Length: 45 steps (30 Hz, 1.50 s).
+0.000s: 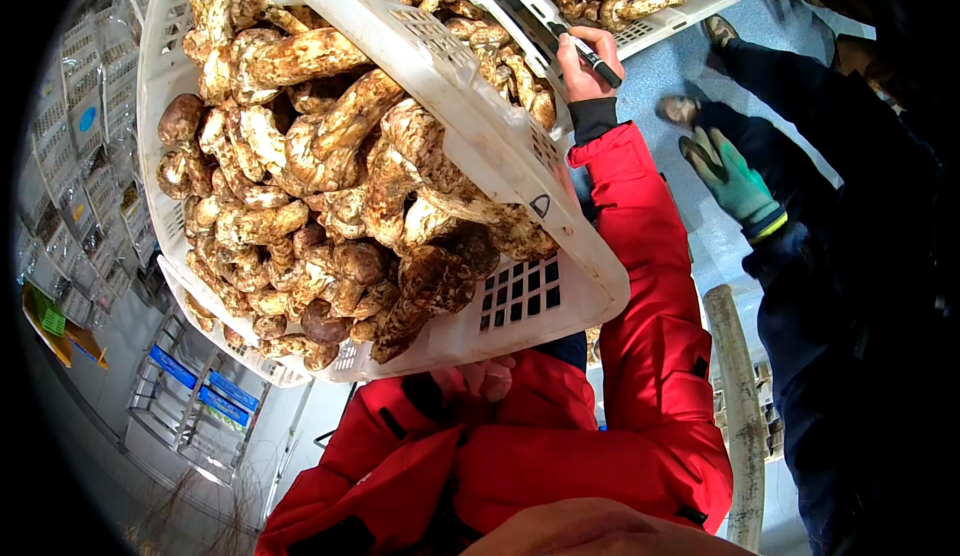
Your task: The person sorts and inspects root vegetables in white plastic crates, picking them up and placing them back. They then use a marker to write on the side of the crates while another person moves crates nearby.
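My right hand grips a black marker pen beyond the far right side of a white plastic crate. Matsutake mushrooms with brown caps and thick, scaly stems are heaped in this crate, which appears tilted. Its rim bears a handwritten black mark. Below the crate's near edge, my left hand shows in front of my red jacket; it is dim and partly hidden, so its grip is unclear. Behind the right hand's wrist stands a second white crate of mushrooms.
Another mushroom-filled crate stands at the top right. A person in dark clothes is at the right, wearing a green work glove. Stacked clear baskets line the left, above a metal rack. A pale post rises lower right.
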{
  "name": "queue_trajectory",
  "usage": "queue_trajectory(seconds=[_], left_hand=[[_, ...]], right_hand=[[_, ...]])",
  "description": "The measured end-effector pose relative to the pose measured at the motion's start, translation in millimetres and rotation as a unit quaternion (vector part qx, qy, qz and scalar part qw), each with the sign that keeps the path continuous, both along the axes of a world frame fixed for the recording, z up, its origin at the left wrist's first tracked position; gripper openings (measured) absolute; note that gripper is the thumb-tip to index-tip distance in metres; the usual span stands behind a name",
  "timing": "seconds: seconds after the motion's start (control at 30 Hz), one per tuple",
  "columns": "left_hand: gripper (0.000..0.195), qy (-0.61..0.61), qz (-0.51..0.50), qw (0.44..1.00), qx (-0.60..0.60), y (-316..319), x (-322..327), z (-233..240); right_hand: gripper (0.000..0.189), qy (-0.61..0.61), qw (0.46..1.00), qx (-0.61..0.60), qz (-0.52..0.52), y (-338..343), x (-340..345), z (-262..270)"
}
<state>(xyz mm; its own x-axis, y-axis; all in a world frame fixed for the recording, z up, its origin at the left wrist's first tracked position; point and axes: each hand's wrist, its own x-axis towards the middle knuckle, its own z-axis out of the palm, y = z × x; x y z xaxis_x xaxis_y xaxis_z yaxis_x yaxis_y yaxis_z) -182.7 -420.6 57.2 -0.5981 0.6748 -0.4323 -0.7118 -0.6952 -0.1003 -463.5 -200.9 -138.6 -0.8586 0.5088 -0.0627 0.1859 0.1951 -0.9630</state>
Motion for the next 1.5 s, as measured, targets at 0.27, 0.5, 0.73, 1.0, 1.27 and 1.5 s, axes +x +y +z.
queue_trajectory(seconds=[0.27, 0.5, 0.73, 1.0, 1.27, 1.5], left_hand=[[0.039, -0.084, -0.031, 0.996, -0.020, 8.8, -13.2, 12.7], [0.036, -0.102, -0.053, 0.992, -0.044, 11.6, -25.3, 14.3], [0.036, -0.219, -0.173, 0.943, -0.182, 27.6, -69.8, 46.0], [0.030, -0.008, -0.384, 0.859, -0.340, 23.5, -74.7, 82.5], [0.025, 0.138, -0.361, 0.881, -0.273, 11.4, -102.3, 141.1], [0.032, 0.662, -0.026, 0.472, -0.581, -53.7, -138.5, 152.7]], right_hand=[[0.015, 0.009, 1.000, -0.024, 0.006, 4.8, 1.9, -11.2], [0.013, 0.063, 0.997, 0.017, 0.040, 4.8, -1.7, -16.1], [0.016, 0.014, 0.976, -0.211, 0.052, 10.5, 17.9, 1.1], [0.020, -0.064, 0.954, -0.269, 0.116, 21.2, 101.5, 48.4], [0.033, -0.194, 0.959, -0.196, -0.063, 17.0, 177.4, 175.7], [0.026, 0.027, 0.993, -0.099, -0.056, -32.5, 144.5, 311.6]])
